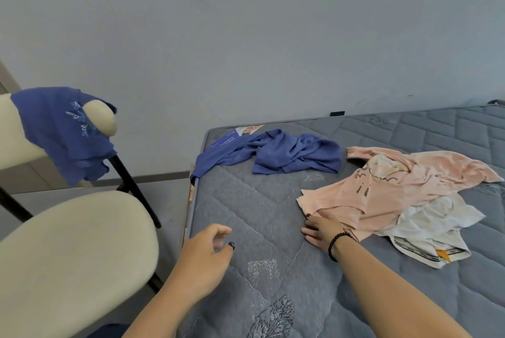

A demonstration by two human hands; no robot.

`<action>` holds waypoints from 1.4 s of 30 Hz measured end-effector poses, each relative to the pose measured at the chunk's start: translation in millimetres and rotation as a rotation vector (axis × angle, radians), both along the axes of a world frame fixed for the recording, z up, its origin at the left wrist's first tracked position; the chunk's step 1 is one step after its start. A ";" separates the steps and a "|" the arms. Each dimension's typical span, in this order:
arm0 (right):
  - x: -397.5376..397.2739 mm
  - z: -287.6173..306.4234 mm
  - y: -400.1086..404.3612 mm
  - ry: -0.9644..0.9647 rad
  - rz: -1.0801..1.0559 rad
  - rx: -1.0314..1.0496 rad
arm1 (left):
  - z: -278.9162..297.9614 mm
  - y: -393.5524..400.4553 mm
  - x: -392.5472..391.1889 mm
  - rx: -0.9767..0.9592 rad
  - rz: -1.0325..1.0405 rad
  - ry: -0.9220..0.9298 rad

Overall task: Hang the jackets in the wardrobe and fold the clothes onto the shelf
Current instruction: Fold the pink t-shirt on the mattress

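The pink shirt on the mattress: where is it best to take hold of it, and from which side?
Probably at the near hem corner of the pink shirt, from the front, where the right hand already touches it. That edge lies flat on the mattress; farther right it overlaps the white garment.

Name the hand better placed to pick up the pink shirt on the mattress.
Right. The right hand already touches the pink cotton shirt's near hem, while the left hand hovers empty, apart from it.

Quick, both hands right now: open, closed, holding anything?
Left hand: open, fingers loosely curled above the mattress, holding nothing.
Right hand: open, fingers flat at the hem of the pink shirt.
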State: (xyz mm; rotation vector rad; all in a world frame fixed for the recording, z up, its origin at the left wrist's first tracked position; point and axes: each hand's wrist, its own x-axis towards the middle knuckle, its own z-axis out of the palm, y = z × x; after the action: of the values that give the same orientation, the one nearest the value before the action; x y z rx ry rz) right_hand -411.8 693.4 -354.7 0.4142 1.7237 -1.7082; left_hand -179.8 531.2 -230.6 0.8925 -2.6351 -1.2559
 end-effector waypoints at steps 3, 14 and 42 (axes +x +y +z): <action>-3.0 -1.5 -15.1 -0.086 0.001 -0.053 | 1.9 -4.7 -5.6 -0.001 0.008 0.001; -19.1 69.3 -61.1 0.200 0.111 0.064 | 8.7 -21.9 -19.4 0.009 -0.009 0.034; 77.2 436.7 -165.0 1.589 0.386 -0.056 | 202.3 -109.1 4.9 -0.347 0.368 0.611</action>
State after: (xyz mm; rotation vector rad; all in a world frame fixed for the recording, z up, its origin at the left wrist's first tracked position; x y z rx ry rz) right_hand -334.6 528.3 81.9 -1.6291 2.3853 -1.7724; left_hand -174.9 422.1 -28.3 0.7374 -2.0024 -0.7831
